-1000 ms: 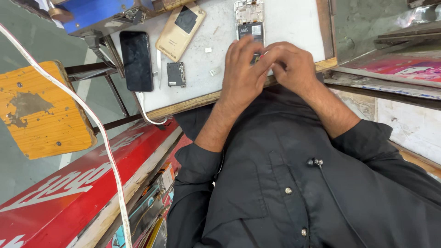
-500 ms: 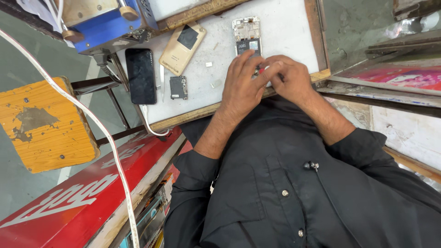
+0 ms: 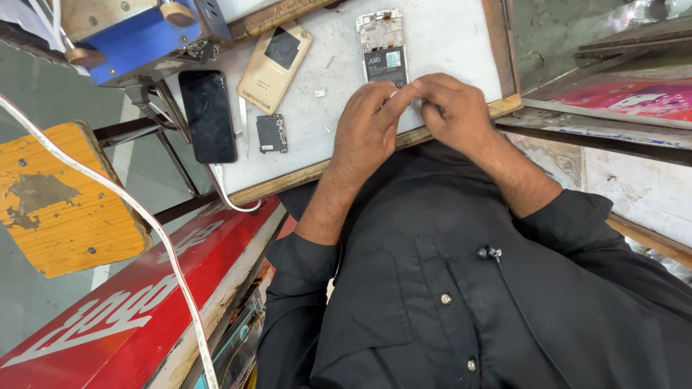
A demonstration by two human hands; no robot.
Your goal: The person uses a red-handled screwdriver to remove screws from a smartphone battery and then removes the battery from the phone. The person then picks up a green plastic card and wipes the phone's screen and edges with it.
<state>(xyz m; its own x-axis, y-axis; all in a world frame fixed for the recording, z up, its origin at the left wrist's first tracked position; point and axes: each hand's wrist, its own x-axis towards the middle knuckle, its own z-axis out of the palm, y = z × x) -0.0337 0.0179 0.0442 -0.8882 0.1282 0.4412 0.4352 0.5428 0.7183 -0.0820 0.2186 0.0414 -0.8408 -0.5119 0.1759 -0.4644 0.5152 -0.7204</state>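
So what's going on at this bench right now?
A person in a black shirt works at a white bench. The left hand and right hand are pressed together at the lower end of an opened phone, fingertips meeting; what they pinch is hidden. To the left lie a gold back cover, a black phone and a small dark part.

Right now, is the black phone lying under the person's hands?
No, the black phone lies screen-up at the table's far left, apart from both hands, beside the gold back cover.
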